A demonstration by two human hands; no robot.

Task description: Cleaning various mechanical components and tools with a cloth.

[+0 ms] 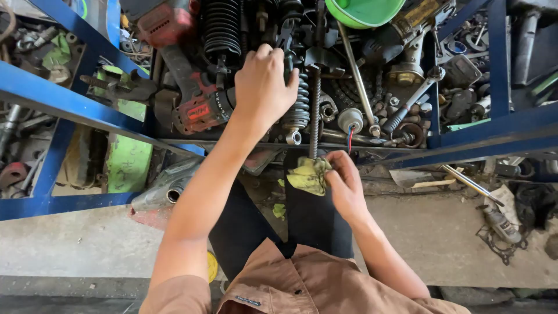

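My left hand (264,87) reaches into a blue metal rack (70,104) full of parts and grips a coil-spring shock absorber (299,110). A long threaded rod (315,113) stands beside the spring. My right hand (344,183) holds a crumpled yellow-green rag (308,174) pinched around the lower end of that rod, just below the rack's front rail.
A red power tool (195,99) lies left of my left hand. A green bowl (363,11) sits at the top, with a long screwdriver (357,81), a ratchet handle (415,99) and several greasy parts. Scrap metal lies on the concrete floor (453,232) at right.
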